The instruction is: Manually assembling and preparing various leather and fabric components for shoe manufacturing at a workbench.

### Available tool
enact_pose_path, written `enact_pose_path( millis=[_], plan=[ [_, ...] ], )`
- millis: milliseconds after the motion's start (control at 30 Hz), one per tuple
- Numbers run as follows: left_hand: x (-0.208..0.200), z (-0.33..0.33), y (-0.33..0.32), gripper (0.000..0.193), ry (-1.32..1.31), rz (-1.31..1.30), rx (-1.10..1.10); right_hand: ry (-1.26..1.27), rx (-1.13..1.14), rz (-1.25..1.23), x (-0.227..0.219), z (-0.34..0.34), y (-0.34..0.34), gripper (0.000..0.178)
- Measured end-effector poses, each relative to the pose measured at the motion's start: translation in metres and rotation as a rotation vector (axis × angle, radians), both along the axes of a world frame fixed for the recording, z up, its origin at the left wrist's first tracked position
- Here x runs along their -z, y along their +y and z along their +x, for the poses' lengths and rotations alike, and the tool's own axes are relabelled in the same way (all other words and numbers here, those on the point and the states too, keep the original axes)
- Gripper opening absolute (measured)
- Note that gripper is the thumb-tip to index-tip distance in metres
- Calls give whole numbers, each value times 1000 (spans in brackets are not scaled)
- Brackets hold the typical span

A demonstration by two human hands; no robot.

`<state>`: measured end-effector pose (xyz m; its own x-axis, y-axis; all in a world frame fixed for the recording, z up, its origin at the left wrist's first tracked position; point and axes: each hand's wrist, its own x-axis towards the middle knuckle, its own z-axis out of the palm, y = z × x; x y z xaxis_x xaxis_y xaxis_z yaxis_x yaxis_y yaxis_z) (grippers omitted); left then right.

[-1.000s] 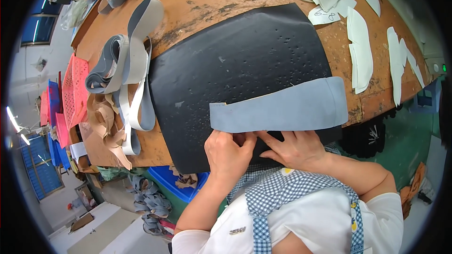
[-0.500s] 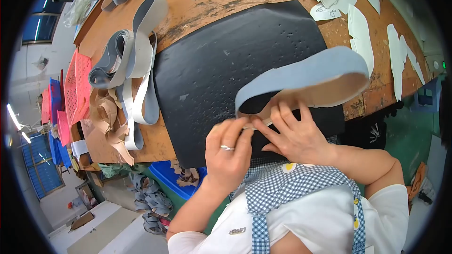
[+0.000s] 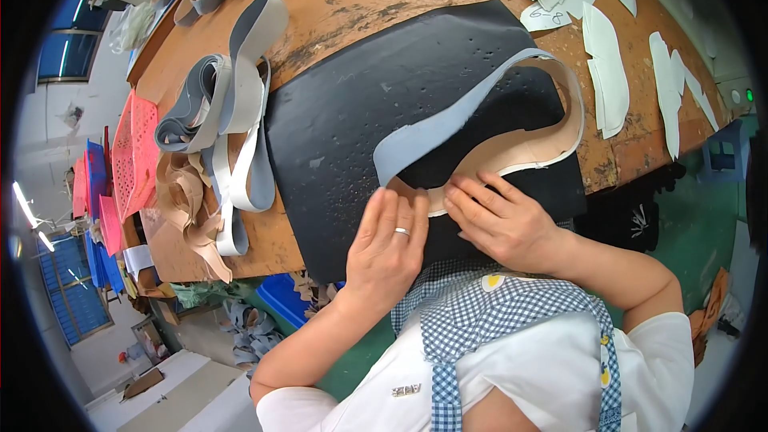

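A wide leather strip, light blue outside and beige inside, stands on edge in a loop over the black mat. A white band runs along its lower edge. My left hand, a ring on one finger, pinches the loop's near left part, with fingers closed on it. My right hand grips the same strip a little to the right, fingertips on its beige face and thumb hidden below. Between the two hands a short stretch of the white-edged rim shows.
Grey-blue and white looped strips pile up left of the mat, beside beige strips. White pattern pieces lie on the right of the wooden table. A pink basket stands at the left edge; a blue tub is below.
The strip's loop has swung left and opened wider, its beige inside turning more into view. My right hand's fingers have drawn together; both hands still hold the near edge.
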<state>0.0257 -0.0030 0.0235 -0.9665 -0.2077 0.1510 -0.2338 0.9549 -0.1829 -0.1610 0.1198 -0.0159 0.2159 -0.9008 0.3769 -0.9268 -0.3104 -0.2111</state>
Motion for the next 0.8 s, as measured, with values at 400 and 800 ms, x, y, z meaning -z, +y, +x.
enact_pose_path(
  millis=[400,800],
  plan=[
    [12,0,5,42,240,401,-51,-89,84,-43,-2,-4,-2,31],
    [5,-23,-15,10,307,653,-239,-115,63,-73,-1,9,-12,35]
  ],
)
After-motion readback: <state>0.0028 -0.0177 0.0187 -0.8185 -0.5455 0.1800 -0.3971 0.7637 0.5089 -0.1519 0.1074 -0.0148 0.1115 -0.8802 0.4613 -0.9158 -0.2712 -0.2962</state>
